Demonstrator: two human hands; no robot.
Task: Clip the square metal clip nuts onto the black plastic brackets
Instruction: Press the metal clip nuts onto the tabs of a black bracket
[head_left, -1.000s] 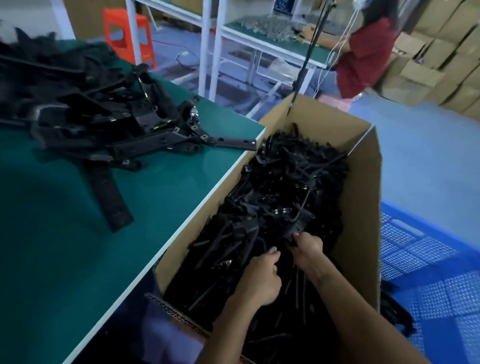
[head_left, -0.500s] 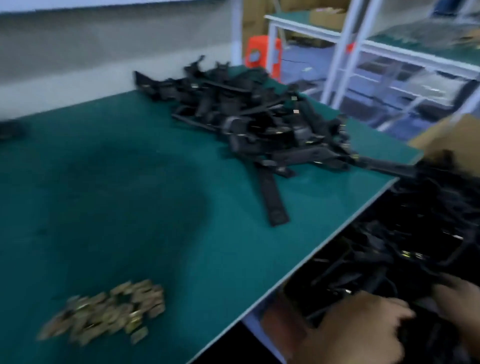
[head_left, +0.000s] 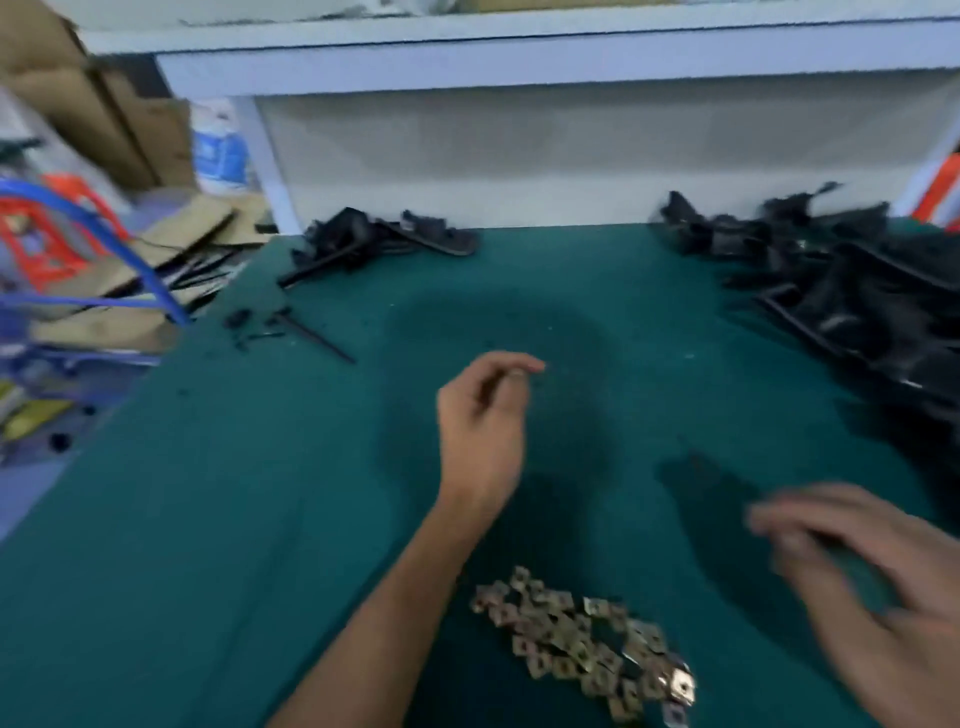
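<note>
Left hand (head_left: 480, 431) is up over the middle of the green table (head_left: 218, 519), fingers loosely curled with thumb and fingertips close together; whether anything small sits between them, I cannot tell through the blur. Right hand (head_left: 872, 582) comes in low at the right edge, badly smeared, fingers spread and fairly straight, nothing visibly held. A dark shadow lies on the mat just beyond it.

Between the two forearms, near the table's front edge, there's the heap of square metal clip nuts (head_left: 582, 639), brassy and piled loosely, touching neither hand.

Out to the far right, a big tangle of black plastic brackets (head_left: 852, 296) is stacked on the table, well apart from the nuts. At the back, left of centre, a smaller pile of black parts (head_left: 374, 241) rests by the table's far edge, and a few loose black scraps (head_left: 291, 327) lie just in front of it.

Beyond the table stands a white frame (head_left: 519, 73). Off to the left, on the floor side: flattened cardboard (head_left: 171, 244), a blue rack (head_left: 104, 234) and something orange (head_left: 41, 244).
</note>
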